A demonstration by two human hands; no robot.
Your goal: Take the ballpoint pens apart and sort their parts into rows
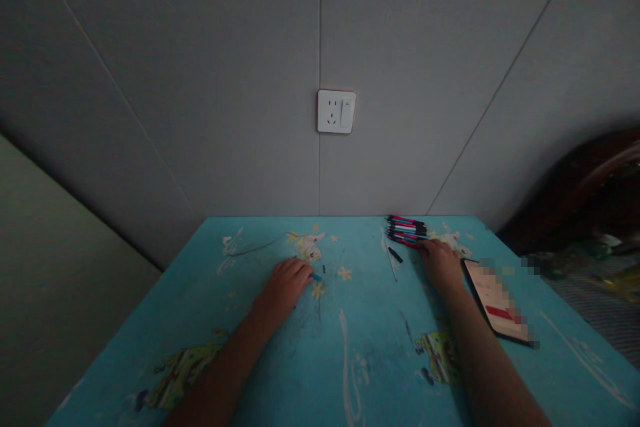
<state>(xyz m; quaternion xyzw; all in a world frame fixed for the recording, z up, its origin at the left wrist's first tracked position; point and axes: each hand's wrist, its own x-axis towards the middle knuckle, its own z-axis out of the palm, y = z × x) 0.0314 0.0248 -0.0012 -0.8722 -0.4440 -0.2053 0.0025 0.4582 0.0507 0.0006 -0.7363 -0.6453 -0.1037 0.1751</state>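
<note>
My left hand (289, 280) rests low on the table with its fingers curled together. A short blue pen part (316, 277) pokes out from its fingertips; the rest is hidden under the hand. Just beyond lies a small dark piece (323, 269). My right hand (441, 261) has its fingers closed on the near end of a red pen (404, 241), the closest in a row of pens (406, 227) lying side by side. Left of that hand lie a short black tube (395, 254) and a thin white refill (393, 265).
A blue patterned cloth (370, 340) covers the table. A phone-like slab (500, 310) with a lit, partly blurred screen lies right of my right forearm. The grey wall behind carries a white socket (337, 111). Dark, blurred furniture (590, 193) stands at the right.
</note>
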